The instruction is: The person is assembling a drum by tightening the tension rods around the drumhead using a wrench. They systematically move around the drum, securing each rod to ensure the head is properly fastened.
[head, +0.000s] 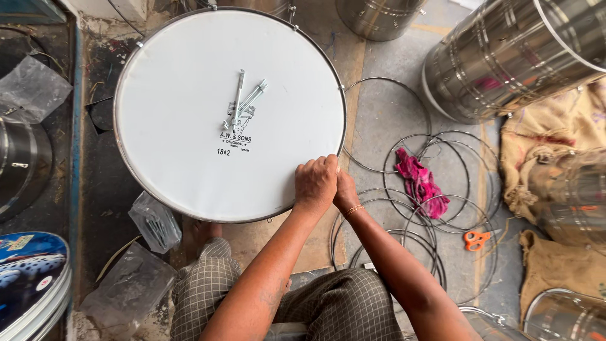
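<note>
Both hands, left hand (pixel 315 183) and right hand (pixel 344 192), fingers curled tight, grip the white drum's (pixel 208 126) near-right rim on a concrete floor (pixel 385 113) littered with wire rings (pixel 435 189).

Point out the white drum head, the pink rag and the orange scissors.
white drum head (pixel 183 120), head view, on its bare white skin.
pink rag (pixel 420 183), head view, on the middle of the cloth.
orange scissors (pixel 476 239), head view, on the handles.

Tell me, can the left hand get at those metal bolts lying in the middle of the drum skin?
Probably yes. The left hand grips the drum's near rim, and the bolts lie loose on the bare white skin with nothing between them and the hand.
</note>
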